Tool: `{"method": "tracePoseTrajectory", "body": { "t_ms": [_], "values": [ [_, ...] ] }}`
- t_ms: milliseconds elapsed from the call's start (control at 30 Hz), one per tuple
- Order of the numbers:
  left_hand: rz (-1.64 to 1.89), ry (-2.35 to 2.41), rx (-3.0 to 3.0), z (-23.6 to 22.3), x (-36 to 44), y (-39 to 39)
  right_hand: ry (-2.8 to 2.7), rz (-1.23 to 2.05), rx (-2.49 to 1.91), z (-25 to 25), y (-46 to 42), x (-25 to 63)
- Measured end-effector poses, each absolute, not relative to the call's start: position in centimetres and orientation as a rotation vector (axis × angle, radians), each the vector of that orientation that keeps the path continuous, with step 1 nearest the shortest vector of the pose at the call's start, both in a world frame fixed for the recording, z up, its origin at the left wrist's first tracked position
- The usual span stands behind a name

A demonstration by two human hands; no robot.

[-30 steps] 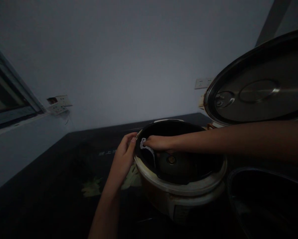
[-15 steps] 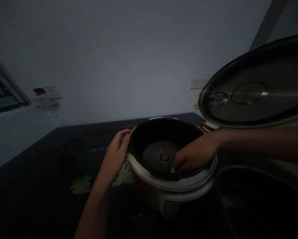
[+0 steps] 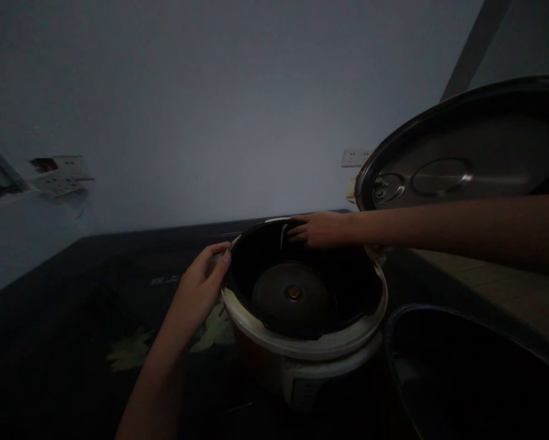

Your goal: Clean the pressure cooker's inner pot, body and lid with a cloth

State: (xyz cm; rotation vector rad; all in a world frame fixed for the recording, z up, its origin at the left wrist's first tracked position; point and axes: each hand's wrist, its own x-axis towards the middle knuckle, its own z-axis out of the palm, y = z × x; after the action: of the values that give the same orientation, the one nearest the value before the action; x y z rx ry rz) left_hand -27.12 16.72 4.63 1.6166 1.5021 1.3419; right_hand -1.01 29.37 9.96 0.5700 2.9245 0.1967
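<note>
An open rice cooker (image 3: pixel 302 342) stands on a dark table, its round lid (image 3: pixel 462 159) tipped up at the right. The dark inside shows a heating plate (image 3: pixel 293 296) with a round centre button. My left hand (image 3: pixel 201 284) grips the cooker's left rim, fingers curled over the edge. My right hand (image 3: pixel 318 231) reaches across to the far inner wall and presses a small pale cloth (image 3: pixel 283 235) against it, fingers closed on the cloth.
A dark inner pot (image 3: pixel 467 366) sits at the lower right beside the cooker. The black table (image 3: pixel 95 293) bears a faint leaf print. Wall sockets (image 3: pixel 58 177) hang at the left, another socket (image 3: pixel 357 157) behind the lid.
My right hand has swept the cloth from the left wall, round the near side, to the far wall. My left hand stayed on the rim. The camera shifted right.
</note>
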Motion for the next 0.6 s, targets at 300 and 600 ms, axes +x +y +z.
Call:
{"method": "tracePoseTrajectory", "body": {
  "t_ms": [300, 600],
  "values": [
    [1.325, 1.5, 1.638, 4.7, -27.0, 16.7, 2.663, 0.763, -0.465, 8.4, 31.9, -6.8],
    [1.321, 1.501, 1.647, 4.9, -26.9, 16.6, 2.681, 0.964, -0.215, 10.1, 31.6, -3.8]
  ]
}}
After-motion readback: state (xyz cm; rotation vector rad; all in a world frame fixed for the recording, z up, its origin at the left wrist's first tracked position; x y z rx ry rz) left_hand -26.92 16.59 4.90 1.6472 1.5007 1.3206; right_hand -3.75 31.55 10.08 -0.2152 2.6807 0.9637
